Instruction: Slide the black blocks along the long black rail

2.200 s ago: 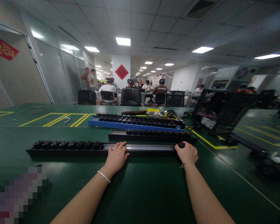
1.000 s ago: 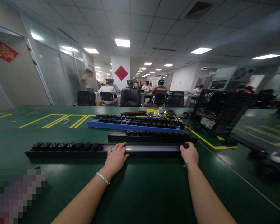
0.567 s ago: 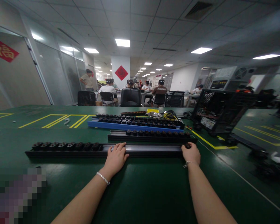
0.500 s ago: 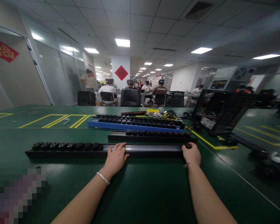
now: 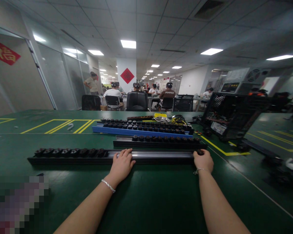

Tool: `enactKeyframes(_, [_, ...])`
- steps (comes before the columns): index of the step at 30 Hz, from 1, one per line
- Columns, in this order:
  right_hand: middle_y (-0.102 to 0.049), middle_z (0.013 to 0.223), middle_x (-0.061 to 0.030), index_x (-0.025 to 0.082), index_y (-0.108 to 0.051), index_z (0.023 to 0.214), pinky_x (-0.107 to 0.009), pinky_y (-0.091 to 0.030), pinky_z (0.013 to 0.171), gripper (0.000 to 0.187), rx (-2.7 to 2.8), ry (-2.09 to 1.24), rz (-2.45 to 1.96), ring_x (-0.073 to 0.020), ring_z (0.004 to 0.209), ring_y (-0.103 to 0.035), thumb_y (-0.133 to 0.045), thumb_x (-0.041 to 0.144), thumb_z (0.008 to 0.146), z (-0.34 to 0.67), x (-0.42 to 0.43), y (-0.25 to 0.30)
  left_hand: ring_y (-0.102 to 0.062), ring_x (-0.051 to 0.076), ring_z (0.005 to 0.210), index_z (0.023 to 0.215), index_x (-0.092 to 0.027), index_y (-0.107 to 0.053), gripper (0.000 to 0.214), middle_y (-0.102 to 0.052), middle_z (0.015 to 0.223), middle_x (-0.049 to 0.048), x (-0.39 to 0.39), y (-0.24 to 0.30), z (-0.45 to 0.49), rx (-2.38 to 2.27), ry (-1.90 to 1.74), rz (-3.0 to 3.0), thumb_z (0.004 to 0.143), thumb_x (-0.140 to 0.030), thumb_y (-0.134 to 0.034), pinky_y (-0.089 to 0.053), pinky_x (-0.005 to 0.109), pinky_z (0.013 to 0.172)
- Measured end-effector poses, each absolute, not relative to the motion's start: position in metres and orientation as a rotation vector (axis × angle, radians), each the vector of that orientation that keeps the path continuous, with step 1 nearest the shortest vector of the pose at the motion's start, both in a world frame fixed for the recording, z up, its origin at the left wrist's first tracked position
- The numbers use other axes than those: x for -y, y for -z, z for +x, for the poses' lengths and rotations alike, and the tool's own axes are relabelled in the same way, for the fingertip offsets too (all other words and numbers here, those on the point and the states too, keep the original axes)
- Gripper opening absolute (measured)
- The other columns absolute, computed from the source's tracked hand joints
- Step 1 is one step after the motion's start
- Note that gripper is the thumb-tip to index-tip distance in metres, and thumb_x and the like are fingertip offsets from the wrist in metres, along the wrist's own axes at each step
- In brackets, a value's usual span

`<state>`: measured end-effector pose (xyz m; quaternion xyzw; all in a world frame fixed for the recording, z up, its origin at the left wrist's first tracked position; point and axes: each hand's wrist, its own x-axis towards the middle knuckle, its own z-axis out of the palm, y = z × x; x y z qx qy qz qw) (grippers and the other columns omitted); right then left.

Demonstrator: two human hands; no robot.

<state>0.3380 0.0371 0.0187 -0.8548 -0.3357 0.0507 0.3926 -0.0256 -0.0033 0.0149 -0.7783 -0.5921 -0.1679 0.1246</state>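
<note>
In the head view, a long black socket rail lies across the green table, with a bare shiny metal track along its right half. Several black clips stand in a row on its left half. My left hand lies across the middle of this rail, fingers bent over the far edge and thumb at the near side. At the rail's right end, my right hand is closed on a dark round clip. The fingers partly cover that clip, and whether it sits in the track cannot be seen.
Behind lie a shorter black rail with clips and a blue rail. An open computer case stands at the right, near a metal dish. A blurred-out object lies front left. People sit at desks beyond.
My right hand has shifted slightly to the right with the clip, to the very end of the rail. My left hand stays in the same place on the rail.
</note>
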Motion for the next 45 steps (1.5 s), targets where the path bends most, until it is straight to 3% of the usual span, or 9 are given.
enactKeyframes(17, [-0.065, 0.101, -0.0118, 0.023, -0.061, 0.111, -0.041, -0.047, 0.081, 0.044, 0.774, -0.152, -2.152, -0.0297, 0.092, -0.059, -0.054, 0.043, 0.072, 0.350, -0.041, -0.015, -0.043, 0.026, 0.125, 0.101, -0.023, -0.062, 0.022, -0.050, 0.135, 0.0054, 0.001, -0.012, -0.027, 1.717, 0.498, -2.279, 0.087, -0.034, -0.048, -0.034, 0.050, 0.098])
enactKeyframes(45, [-0.065, 0.104, -0.0127, 0.020, -0.064, 0.108, -0.041, -0.046, 0.084, 0.046, 0.666, -0.134, -2.107, -0.0308, 0.096, -0.058, -0.059, 0.047, 0.071, 0.367, -0.038, -0.011, -0.042, 0.027, 0.125, 0.098, -0.023, -0.061, 0.021, -0.049, 0.137, 0.0047, 0.000, -0.010, -0.027, 1.724, 0.488, -2.269, 0.087, -0.030, -0.045, -0.034, 0.051, 0.097])
